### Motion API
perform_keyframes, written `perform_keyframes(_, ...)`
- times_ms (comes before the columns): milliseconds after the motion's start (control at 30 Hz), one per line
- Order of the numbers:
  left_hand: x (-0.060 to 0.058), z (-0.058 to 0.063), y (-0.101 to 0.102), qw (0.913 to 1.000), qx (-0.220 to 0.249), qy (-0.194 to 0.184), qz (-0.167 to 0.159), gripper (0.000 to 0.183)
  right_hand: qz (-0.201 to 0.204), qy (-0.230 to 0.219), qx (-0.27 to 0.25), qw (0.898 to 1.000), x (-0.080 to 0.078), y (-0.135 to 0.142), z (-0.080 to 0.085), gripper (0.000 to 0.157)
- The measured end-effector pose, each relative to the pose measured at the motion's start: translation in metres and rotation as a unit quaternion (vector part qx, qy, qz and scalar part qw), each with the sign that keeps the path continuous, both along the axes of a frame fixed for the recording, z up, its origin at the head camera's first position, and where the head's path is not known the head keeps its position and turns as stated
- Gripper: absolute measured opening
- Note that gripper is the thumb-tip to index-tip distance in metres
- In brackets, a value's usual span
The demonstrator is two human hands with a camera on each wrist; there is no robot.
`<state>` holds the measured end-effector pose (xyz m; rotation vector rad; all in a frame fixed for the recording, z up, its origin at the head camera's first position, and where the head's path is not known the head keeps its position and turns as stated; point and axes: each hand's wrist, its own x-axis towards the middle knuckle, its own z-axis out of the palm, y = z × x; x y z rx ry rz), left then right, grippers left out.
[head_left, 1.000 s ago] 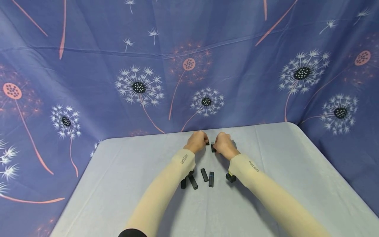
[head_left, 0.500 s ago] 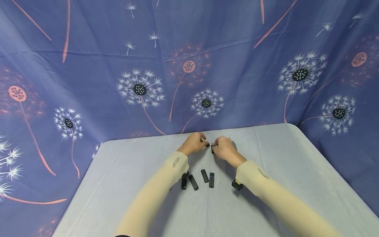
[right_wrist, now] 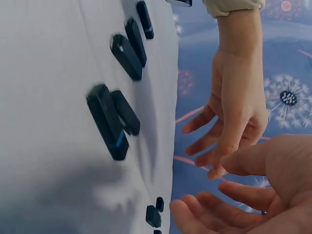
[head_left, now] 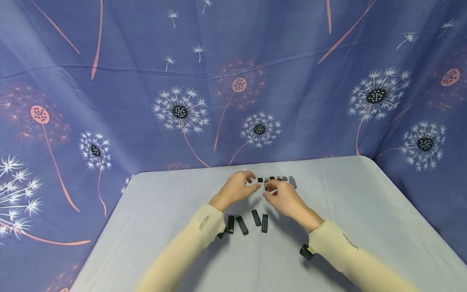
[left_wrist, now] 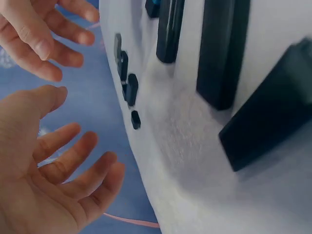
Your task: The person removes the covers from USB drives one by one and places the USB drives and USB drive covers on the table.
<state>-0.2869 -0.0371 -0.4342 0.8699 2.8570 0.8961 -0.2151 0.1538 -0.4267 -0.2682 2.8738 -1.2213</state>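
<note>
Both hands hover over the far part of the table with nothing held. My left hand point(head_left: 235, 188) has its fingers spread and thumb extended, just left of a small black piece point(head_left: 260, 180). My right hand point(head_left: 287, 198) is relaxed, fingertips near a dark USB stick point(head_left: 266, 185) that they partly cover in the head view. To its right runs a row of several more sticks, ending in a grey USB stick point(head_left: 293, 182). In the left wrist view the left palm point(left_wrist: 44, 195) shows bare; the right wrist view shows the right fingers point(right_wrist: 222, 213) loosely bent around nothing.
Nearer the body lie several black USB sticks: one with a blue band point(head_left: 264, 223), a slanted black stick point(head_left: 256, 217) beside it, and others further left. A pale cloth covers the table point(head_left: 310, 275). Behind its far edge hangs a blue dandelion-print curtain point(head_left: 219, 61).
Both hands have let go of the small dark pieces at the far row and drawn back, their fingers opening. The row, partly hidden before, now shows more fully.
</note>
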Motion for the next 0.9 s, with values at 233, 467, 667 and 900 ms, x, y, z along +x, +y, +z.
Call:
perform_keyframes(233, 0.031, 0.007, -0.005, 0.9984, -0.004, 0.051, -0.024, 0.038, 0.006, 0.039, -0.022, 0.999, 0.027, 0.001, 0.003, 0.037)
perform_keyframes(467, 0.059, 0.014, -0.011, 0.9966, -0.001, 0.066, -0.050, 0.040, 0.009, 0.076, -0.017, 0.997, 0.051, 0.004, 0.008, 0.033)
perform_keyframes(667, 0.080, 0.018, -0.020, 0.9932, -0.021, 0.101, -0.054, 0.048, 0.018, 0.131, -0.009, 0.991, 0.067, 0.004, 0.007, 0.034)
perform_keyframes(900, 0.099, 0.018, -0.032, 0.9884, -0.076, 0.126, -0.037, 0.063, 0.028, 0.180, 0.055, 0.982, 0.084, 0.009, 0.005, 0.045)
